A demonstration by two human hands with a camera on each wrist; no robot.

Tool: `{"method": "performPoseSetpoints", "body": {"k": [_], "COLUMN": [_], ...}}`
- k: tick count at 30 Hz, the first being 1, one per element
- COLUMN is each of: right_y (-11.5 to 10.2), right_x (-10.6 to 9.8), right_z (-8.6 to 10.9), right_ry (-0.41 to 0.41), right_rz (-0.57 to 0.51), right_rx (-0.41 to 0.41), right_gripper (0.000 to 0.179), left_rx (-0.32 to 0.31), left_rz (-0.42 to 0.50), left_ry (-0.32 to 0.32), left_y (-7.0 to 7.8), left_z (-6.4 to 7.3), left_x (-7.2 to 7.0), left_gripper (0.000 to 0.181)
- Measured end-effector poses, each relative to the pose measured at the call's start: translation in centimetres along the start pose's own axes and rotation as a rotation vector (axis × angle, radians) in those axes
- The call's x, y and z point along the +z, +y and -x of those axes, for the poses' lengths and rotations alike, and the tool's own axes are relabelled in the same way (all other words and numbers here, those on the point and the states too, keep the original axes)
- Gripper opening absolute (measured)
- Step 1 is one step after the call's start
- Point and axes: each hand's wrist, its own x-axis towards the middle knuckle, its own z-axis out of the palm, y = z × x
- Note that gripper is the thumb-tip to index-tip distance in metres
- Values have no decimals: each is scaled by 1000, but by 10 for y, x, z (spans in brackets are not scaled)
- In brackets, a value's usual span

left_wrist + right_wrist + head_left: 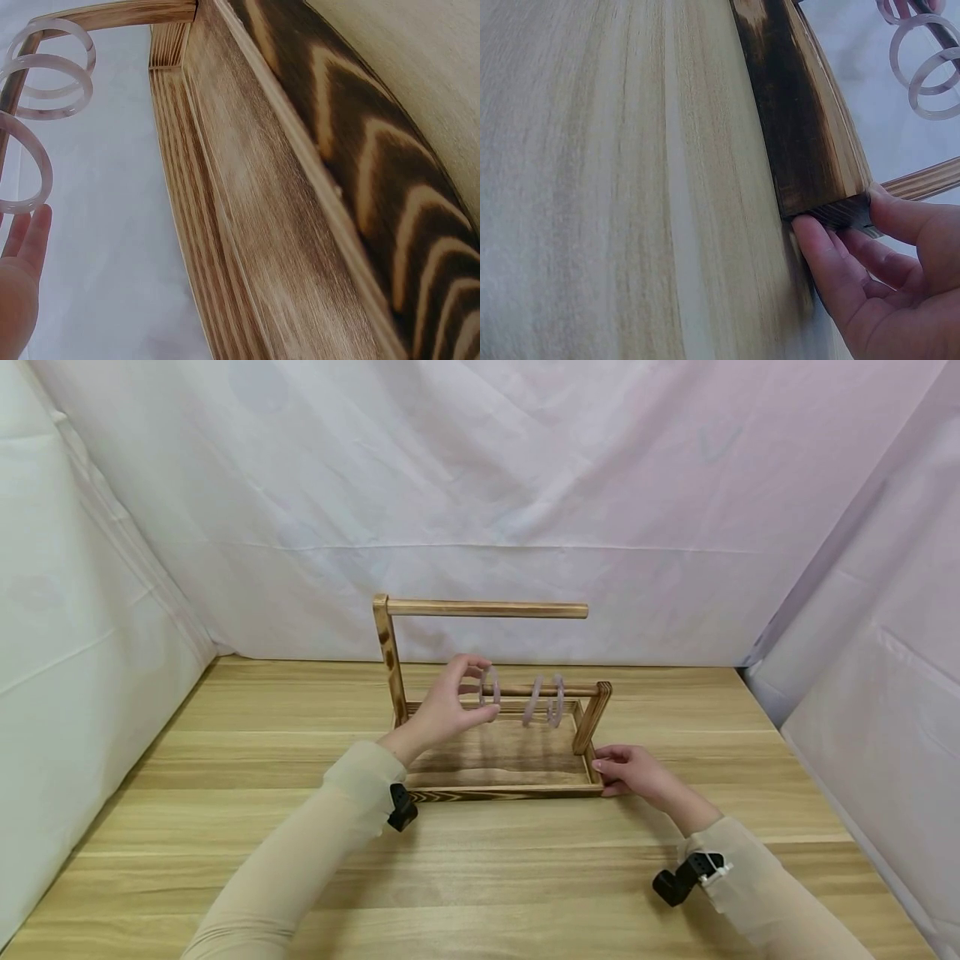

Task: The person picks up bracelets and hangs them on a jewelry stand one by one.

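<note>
My left hand [447, 700] pinches a pale, translucent bangle [497, 687] between thumb and fingers at the free left end of the lower rod [510, 691] of a wooden bangle stand. Two more bangles [533, 700] hang on that rod, farther right. With thumb on the rim and fingers against the outer face, my right hand [633, 772] grips the right end of the stand's tray base [495, 793]. The right wrist view shows this grip at the corner of the dark, scorched wood [802, 112].
Above and behind, the stand's upper rod [487, 608] extends right from a tall left post [388, 652]. A shorter post [592, 718] bears the lower rod. The stand rests on a wood-grain table [487, 877], with white cloth [480, 485] hanging at the back and sides.
</note>
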Motion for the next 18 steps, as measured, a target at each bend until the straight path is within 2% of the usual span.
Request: {"method": "performPoseSetpoints", "body": {"k": [18], "right_y": [1], "right_x": [0], "right_z": [-1], "right_ry": [5], "right_rz": [6], "right_rx": [10], "right_gripper": [50], "left_rx": [27], "left_rz": [-9], "left_ry": [9], "left_y": [4], "left_z": [-6], "left_x": [7], "left_gripper": [56]}}
